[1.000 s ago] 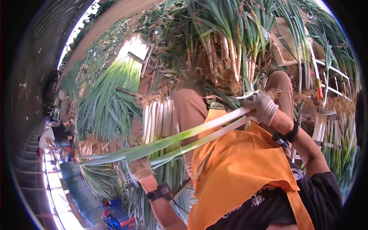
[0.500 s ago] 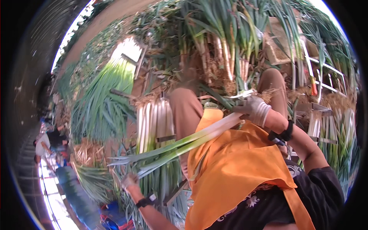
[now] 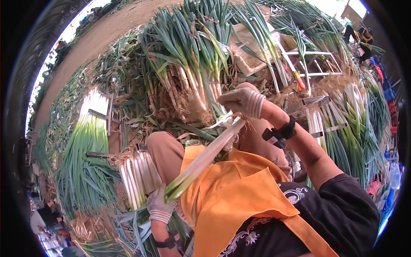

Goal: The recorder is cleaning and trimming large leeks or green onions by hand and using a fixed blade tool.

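A leek [image 3: 209,160] lies slantwise across my lap over an orange apron [image 3: 239,188], its white root end up to the right. My left hand [image 3: 160,205], in a pale knit glove, is closed around its green part; grey-green leaves [image 3: 136,225] trail below the wrist. My right hand [image 3: 246,102], gloved too, is just above the roots, its fingers curled. Whether it pinches anything is hidden. Thin white peelings [image 3: 222,121] hang beside the root end, under that hand.
Untrimmed leeks [image 3: 192,64] stand upright in front of my knees. Leeks with white shafts lie in metal racks [image 3: 99,114] at the left, beside my left knee [image 3: 137,171] and at the right [image 3: 327,113]. A pale foam box [image 3: 246,53] and white frame [image 3: 317,64] stand farther off.
My left hand has closed on the green part, where it was apart before. My right hand has left the white shaft and moved beyond the roots. The view has swung right.
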A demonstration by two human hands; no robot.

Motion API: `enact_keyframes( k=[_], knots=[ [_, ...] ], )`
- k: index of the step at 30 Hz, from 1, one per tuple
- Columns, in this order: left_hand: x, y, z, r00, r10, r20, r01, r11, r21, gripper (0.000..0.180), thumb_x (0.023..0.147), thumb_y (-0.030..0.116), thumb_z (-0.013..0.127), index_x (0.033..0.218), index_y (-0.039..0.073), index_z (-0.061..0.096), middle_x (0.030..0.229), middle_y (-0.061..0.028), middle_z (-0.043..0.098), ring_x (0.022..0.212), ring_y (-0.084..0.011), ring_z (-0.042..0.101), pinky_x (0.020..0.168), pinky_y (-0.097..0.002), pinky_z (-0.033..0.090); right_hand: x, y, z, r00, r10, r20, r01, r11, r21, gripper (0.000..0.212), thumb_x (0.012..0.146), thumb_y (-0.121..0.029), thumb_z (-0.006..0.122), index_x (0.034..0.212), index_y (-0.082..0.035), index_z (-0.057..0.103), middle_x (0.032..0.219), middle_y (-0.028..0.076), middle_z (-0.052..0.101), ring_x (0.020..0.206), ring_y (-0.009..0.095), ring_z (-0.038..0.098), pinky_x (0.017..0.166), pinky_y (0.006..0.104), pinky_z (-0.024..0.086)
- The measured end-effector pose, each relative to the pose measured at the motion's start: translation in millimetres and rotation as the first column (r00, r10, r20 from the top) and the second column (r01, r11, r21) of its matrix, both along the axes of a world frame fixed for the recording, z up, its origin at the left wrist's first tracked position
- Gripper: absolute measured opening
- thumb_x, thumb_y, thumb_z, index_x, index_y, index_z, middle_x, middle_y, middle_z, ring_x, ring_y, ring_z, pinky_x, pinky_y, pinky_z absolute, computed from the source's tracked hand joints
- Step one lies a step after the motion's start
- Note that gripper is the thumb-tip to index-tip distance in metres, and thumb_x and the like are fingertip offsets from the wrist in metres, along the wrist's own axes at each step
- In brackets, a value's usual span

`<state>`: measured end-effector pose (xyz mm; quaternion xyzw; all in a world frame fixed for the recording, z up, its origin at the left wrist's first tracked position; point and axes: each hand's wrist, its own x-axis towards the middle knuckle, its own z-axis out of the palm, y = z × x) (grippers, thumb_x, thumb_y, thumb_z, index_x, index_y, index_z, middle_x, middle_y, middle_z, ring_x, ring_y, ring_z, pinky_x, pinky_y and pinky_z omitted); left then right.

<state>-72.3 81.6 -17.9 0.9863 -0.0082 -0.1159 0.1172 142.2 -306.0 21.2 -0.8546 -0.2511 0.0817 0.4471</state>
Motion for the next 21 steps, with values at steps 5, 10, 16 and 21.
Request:
enact_keyframes(
  k=[5, 10, 16, 21],
  knots=[
    [8.1, -10.5, 9.6, 1.000, -0.019, -0.022, 0.019, 0.999, 0.025, 0.077, 0.052, 0.028, 0.080, 0.119, 0.005, 0.050, 0.108, -0.0185, 0.057, 0.099, -0.0341, 0.054, 0.087, -0.0398, 0.042, -30.3, 12.7, -12.8, 0.933, 0.359, -0.042, -0.343, 0.844, -0.412, 0.028, 0.079, -0.007, 0.056, 0.107, -0.011, 0.058, 0.076, 0.011, 0.061, 0.070, 0.025, 0.060, 0.064, 0.0335, 0.046],
    [2.8, -7.2, 12.8, 0.998, 0.051, -0.044, -0.051, 0.999, -0.002, 0.075, 0.053, 0.026, 0.080, 0.119, 0.004, 0.050, 0.105, -0.0190, 0.058, 0.097, -0.0340, 0.055, 0.086, -0.0391, 0.044, -17.6, 39.9, 10.1, 0.865, 0.453, -0.216, -0.499, 0.818, -0.285, 0.018, 0.081, -0.011, 0.057, 0.098, -0.008, 0.061, 0.075, 0.008, 0.064, 0.067, 0.021, 0.061, 0.058, 0.0320, 0.046],
    [3.6, 7.5, 22.1, 0.991, 0.053, -0.121, -0.061, 0.996, -0.070, 0.070, 0.055, 0.026, 0.077, 0.117, 0.007, 0.050, 0.105, -0.0143, 0.059, 0.096, -0.0320, 0.056, 0.085, -0.0398, 0.043, -5.4, 76.8, -6.3, 0.847, 0.500, -0.180, -0.504, 0.651, -0.567, 0.020, 0.076, -0.011, 0.057, 0.095, -0.009, 0.061, 0.071, 0.008, 0.062, 0.062, 0.025, 0.059, 0.057, 0.0336, 0.044],
    [-10.2, 1.4, 31.9, 0.998, 0.046, -0.045, -0.043, 0.998, 0.056, 0.067, 0.056, 0.023, 0.076, 0.115, 0.007, 0.050, 0.104, -0.0139, 0.059, 0.097, -0.0312, 0.055, 0.085, -0.0401, 0.043, -8.1, 79.5, -53.6, 0.903, 0.275, -0.332, -0.415, 0.758, -0.502, 0.017, 0.077, -0.006, 0.056, 0.092, -0.011, 0.062, 0.070, 0.008, 0.060, 0.061, 0.024, 0.058, 0.056, 0.0330, 0.043]
  ],
)
